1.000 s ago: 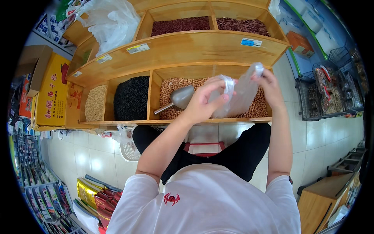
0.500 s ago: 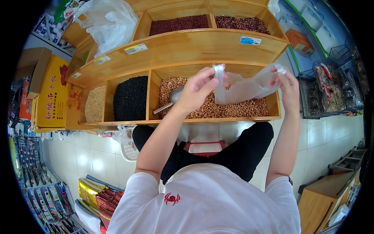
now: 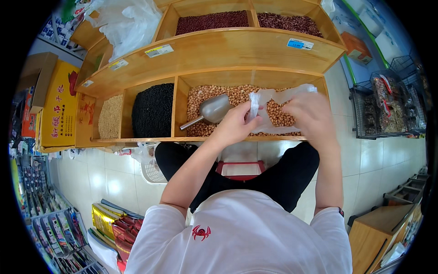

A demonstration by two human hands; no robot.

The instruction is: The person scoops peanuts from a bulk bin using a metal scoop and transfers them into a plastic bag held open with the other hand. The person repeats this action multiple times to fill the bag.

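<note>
A thin translucent plastic bag [image 3: 294, 93] is spread open over a wooden compartment of tan nuts that look like shelled peanuts [image 3: 214, 91]. The bag's left edge is pinched between the thumb and fingers of my left hand [image 3: 237, 122]. At the bag's right side, my right hand [image 3: 315, 118] bends over the mouth; its fingers are smeared by motion, so their grip cannot be made out. Nuts show between the two hands, through or beyond the bag. A metal scoop [image 3: 214, 108] lies on the nuts just left of my left hand, its handle pointing to the near left.
Black beans [image 3: 153, 112] and pale grain [image 3: 111, 116] fill the compartments to the left. Dark red beans [image 3: 212, 22] lie in the higher row behind, beside a bunched plastic bag [image 3: 132, 32]. Wire baskets [image 3: 388, 105] of packets stand at right. A white basket [image 3: 153, 171] is on the floor.
My right hand has moved left and down over the bag, and the bag is lower and less stretched. My left hand has shifted slightly down, leaving more of the scoop in sight.
</note>
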